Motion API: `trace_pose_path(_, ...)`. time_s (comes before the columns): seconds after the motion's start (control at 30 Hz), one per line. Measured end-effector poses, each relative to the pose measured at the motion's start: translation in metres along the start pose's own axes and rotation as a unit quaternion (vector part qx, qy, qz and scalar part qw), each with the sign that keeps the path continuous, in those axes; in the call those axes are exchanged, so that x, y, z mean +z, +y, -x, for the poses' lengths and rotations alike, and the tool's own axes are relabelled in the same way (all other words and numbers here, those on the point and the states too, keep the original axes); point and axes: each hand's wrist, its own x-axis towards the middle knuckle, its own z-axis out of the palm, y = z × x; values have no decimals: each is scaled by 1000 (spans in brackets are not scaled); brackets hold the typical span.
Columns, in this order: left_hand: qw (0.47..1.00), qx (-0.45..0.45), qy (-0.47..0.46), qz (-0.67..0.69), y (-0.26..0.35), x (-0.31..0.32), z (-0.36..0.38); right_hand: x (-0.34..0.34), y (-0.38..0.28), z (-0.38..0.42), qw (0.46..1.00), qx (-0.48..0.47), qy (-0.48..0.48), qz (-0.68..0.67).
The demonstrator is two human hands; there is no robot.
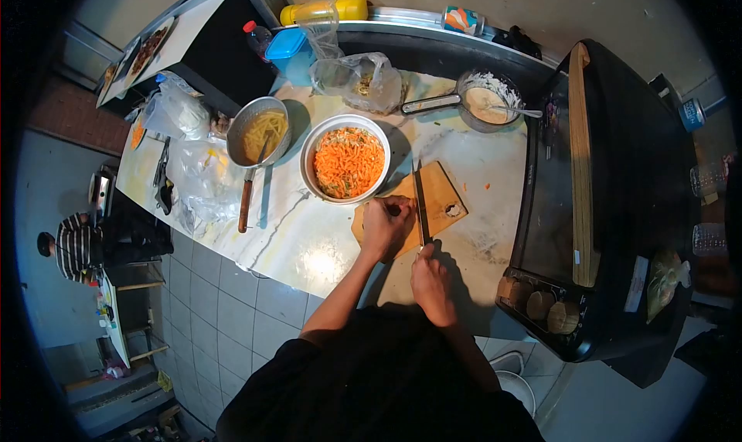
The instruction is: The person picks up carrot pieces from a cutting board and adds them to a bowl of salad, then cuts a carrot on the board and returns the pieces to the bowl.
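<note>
A wooden cutting board (439,180) lies on the marble-patterned counter. My right hand (431,281) is wrapped round the handle of a long knife (422,202), whose blade points away from me across the board. My left hand (386,227) rests on the board left of the blade, its fingers curled over something dark and too hidden to name. A small pale piece (453,209) lies at the board's right side. Just beyond my left hand stands a white bowl (308,163) of shredded orange and pale food.
A pot (233,136) of yellow strips and plastic bags (202,180) are at the left. Behind are a blue container (287,47) and a pan (473,102) of creamy mixture. A black appliance (634,171) stands right. A person (79,245) in stripes is far left.
</note>
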Motion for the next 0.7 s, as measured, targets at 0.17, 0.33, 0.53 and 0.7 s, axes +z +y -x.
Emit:
trace_pose_path(0.17, 1000, -25, 3, 5, 2, 1, -3, -9, -4, -7, 999, 30, -14, 39)
trace_pose_path(0.33, 1000, 6, -4, -26, 2, -2, -6, -6, 5, 0, 998, 9, -3, 63)
trace_pose_path(0.53, 999, 16, -28, 18, -3, -1, -8, -6, 3, 8, 996, 3, -8, 86)
trace_pose_path(0.7, 996, 0, -53, 70, -18, 3, -11, -2, 4, -17, 997, 4, -12, 72)
